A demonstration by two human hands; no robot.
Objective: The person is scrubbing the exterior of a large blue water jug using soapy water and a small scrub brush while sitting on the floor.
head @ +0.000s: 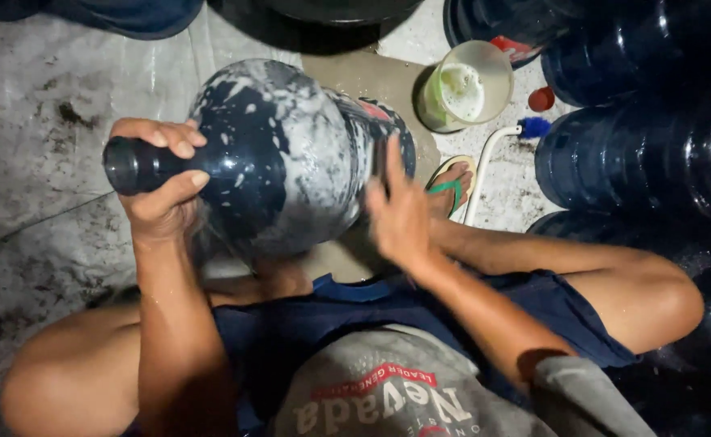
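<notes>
A large dark blue water jug lies on its side in front of me, its wall streaked with white soap foam. My left hand is wrapped around the jug's neck, which points left. My right hand is blurred, fingers spread, flat against the jug's right side near its base. I squat over it, knees out to both sides.
A clear plastic cup of foamy liquid stands on the wet concrete floor beyond the jug. A brush with a white handle and a small red cap lie beside it. Several more dark blue jugs crowd the right side. My foot in a green sandal sits under the jug.
</notes>
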